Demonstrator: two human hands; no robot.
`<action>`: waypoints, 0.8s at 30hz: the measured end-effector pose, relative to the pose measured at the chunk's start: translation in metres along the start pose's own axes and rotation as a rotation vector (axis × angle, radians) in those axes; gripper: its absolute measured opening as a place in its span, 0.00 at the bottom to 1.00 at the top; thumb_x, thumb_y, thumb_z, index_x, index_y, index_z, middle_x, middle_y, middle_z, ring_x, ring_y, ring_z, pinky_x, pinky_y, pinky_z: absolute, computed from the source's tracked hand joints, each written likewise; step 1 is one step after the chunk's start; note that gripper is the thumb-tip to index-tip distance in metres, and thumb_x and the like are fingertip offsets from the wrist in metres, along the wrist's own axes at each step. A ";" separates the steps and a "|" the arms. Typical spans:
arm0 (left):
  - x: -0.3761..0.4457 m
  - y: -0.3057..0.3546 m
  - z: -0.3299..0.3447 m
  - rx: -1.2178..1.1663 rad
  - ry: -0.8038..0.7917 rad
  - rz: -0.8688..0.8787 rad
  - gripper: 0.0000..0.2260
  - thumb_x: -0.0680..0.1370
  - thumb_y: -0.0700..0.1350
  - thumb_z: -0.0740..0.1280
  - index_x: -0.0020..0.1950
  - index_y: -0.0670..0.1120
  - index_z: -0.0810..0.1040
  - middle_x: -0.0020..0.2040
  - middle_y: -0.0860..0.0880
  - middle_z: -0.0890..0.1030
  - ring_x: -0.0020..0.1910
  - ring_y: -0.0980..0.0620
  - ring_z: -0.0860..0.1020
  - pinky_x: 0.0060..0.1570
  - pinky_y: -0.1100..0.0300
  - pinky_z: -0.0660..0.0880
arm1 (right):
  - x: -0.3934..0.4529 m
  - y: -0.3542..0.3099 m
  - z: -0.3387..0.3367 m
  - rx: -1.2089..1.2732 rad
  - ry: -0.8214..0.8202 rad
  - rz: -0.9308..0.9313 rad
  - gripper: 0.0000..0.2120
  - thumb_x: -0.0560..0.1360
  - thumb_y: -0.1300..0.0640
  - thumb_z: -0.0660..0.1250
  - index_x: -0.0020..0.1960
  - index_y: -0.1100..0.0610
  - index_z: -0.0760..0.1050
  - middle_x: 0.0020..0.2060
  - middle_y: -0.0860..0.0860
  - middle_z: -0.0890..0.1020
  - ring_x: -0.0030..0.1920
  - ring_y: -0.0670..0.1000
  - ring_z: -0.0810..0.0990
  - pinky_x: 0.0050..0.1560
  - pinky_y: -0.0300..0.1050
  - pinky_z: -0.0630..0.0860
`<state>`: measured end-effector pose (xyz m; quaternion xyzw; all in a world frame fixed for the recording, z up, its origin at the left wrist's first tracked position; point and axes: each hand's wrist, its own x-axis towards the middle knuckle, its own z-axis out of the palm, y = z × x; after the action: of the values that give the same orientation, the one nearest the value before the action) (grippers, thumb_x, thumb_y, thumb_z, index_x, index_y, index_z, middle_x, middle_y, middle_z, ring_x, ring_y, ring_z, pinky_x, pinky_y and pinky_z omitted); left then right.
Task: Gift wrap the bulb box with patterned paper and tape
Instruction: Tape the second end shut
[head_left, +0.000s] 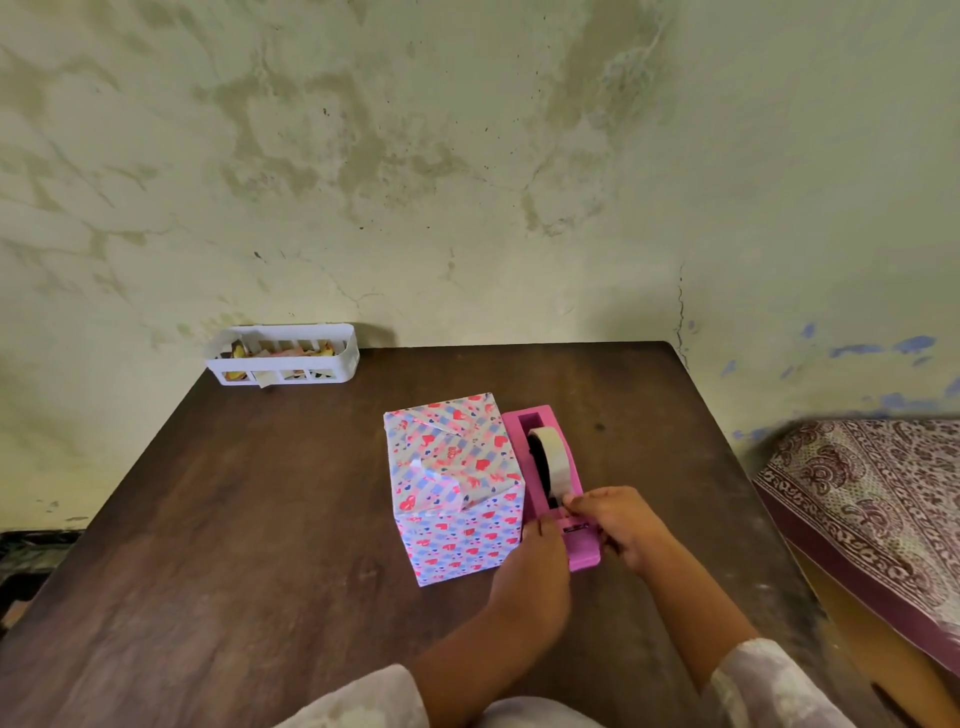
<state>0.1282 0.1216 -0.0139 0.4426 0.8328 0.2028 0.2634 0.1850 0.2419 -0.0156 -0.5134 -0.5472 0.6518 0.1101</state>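
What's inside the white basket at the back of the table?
The white basket holds small scraps, some yellow and some pale, that look like paper. Its slatted wall hides most of them, so what lies at the bottom cannot be seen.

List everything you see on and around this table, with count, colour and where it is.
wrapped box: one, pink and blue heart paper, table centre
tape dispenser: one, pink, touching the box's right side
tape roll: one, whitish, in the dispenser
basket: one, white, far left corner, scraps inside
table: one, dark brown wood
patterned cloth: one, maroon and cream, right edge
left hand: one, on dispenser's near end
right hand: one, fingers at the tape by the cutter
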 end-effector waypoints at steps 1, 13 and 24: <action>0.003 -0.002 0.001 0.019 -0.007 0.007 0.16 0.82 0.45 0.57 0.70 0.46 0.63 0.66 0.46 0.71 0.62 0.50 0.73 0.61 0.60 0.70 | -0.003 -0.003 0.000 0.025 -0.009 -0.009 0.07 0.73 0.62 0.70 0.39 0.66 0.77 0.31 0.59 0.79 0.22 0.50 0.72 0.20 0.36 0.62; 0.021 -0.008 -0.006 0.221 0.101 0.142 0.11 0.81 0.44 0.61 0.62 0.45 0.72 0.58 0.46 0.78 0.54 0.48 0.78 0.53 0.57 0.76 | -0.021 0.001 0.002 0.161 0.023 -0.065 0.07 0.75 0.61 0.65 0.39 0.60 0.78 0.31 0.54 0.80 0.32 0.50 0.76 0.33 0.42 0.68; 0.022 -0.010 -0.002 0.198 0.131 0.100 0.10 0.81 0.43 0.59 0.62 0.44 0.70 0.57 0.46 0.76 0.53 0.48 0.76 0.51 0.56 0.74 | -0.042 0.044 0.007 0.121 0.144 -0.075 0.09 0.75 0.62 0.65 0.41 0.66 0.79 0.25 0.53 0.73 0.27 0.48 0.67 0.26 0.39 0.64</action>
<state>0.1109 0.1346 -0.0235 0.4933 0.8411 0.1608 0.1530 0.2168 0.1916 -0.0301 -0.5306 -0.5164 0.6404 0.2041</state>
